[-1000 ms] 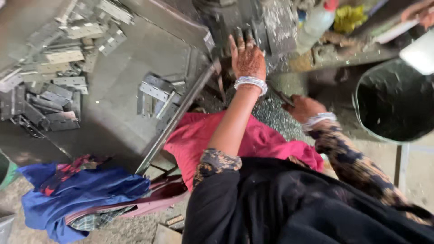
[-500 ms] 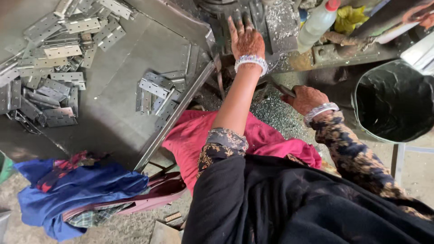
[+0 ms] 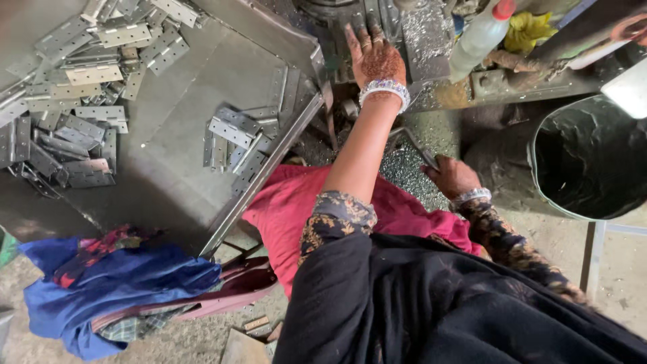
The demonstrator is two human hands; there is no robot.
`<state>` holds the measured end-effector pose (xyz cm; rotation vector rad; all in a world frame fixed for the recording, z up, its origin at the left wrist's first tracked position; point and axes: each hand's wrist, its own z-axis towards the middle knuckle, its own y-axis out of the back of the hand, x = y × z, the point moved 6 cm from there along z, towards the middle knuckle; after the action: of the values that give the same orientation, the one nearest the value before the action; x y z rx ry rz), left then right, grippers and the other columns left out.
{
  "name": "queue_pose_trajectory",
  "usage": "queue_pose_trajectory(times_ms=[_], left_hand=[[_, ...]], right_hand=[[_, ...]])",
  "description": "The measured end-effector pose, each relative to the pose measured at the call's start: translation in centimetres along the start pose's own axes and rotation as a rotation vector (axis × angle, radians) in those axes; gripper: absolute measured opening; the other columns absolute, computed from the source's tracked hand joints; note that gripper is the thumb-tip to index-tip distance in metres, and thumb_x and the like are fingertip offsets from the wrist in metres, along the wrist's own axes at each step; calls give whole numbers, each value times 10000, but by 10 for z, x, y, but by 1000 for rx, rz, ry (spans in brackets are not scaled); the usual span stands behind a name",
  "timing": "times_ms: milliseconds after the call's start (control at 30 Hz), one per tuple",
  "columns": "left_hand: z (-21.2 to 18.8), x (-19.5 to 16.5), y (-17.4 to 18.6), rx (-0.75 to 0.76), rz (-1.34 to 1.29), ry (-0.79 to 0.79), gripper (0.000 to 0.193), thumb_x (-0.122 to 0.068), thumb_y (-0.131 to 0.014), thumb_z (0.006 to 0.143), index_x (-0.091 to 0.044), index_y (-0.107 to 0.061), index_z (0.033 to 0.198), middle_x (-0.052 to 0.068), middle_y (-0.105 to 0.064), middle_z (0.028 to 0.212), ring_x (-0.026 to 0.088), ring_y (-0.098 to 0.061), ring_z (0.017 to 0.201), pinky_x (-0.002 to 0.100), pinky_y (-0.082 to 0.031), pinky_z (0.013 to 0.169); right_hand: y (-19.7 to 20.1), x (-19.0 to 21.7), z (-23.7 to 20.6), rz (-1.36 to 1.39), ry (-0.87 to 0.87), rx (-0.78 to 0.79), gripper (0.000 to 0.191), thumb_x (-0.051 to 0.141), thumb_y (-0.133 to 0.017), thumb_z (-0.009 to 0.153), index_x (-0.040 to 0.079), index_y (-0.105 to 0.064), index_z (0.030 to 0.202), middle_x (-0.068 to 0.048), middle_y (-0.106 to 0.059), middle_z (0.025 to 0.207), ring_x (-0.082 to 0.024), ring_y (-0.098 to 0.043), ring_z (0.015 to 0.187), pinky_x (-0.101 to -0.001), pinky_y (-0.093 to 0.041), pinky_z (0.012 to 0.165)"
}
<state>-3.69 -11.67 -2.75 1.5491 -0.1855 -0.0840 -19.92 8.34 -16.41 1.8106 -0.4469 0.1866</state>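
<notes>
Steel machine bed (image 3: 431,40) at the far side now bore the open left hand (image 3: 375,59), pushed farther forward than before; the right hand (image 3: 450,176) gripped a lever (image 3: 412,143), apparently readying the machine.

Grey metal worktable (image 3: 175,162), dusty concrete floor (image 3: 620,283), daylight

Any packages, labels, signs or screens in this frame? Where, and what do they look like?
No labels, signs or screens show.
Plastic bottle: top right on the machine bench, right of the left hand; slim, whitish, red cap.
Bucket: right edge, beside the right hand; round, dark inside.
</notes>
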Motion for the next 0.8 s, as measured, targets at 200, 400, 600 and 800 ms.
queue_pose_trajectory(times_ms=[200, 400, 600, 800], left_hand=[[-60, 60, 7, -506, -562, -52, 273, -234, -590, 1021, -112, -670, 1251, 113, -694, 1316, 301, -628, 1259, 511, -401, 1166], [-105, 138, 22, -755, -262, 129, 298, -237, -672, 765, -60, -704, 1002, 179, -730, 998, 378, -676, 989, 547, -478, 850], [-78, 175, -27, -516, -746, 135, 357, -377, -615, 1018, -69, -674, 1189, 232, -709, 1096, 422, -671, 1052, 522, -524, 949], [-111, 343, -68, -327, 123, 517, 982, -696, -724, 719, -25, -514, 1405, 257, -561, 1392, 526, -529, 1302, 680, -406, 997]], right_hand=[[9, 18, -15, -49, 20, 43, 582, 621, -606, 934, 63, -672, 1086, -252, -720, 945, -476, -686, 911, -565, -528, 769], [67, 57, -7, -211, 57, 78, 614, 654, -565, 979, 58, -701, 1032, -217, -749, 952, -425, -723, 959, -530, -543, 848], [68, 63, -15, -94, 115, 1, 592, 640, -567, 956, 72, -689, 1066, -225, -733, 967, -452, -696, 966, -553, -526, 839], [53, 53, -11, -157, 26, 101, 589, 646, -549, 968, 82, -672, 1087, -219, -740, 1018, -441, -703, 1001, -570, -532, 837]])
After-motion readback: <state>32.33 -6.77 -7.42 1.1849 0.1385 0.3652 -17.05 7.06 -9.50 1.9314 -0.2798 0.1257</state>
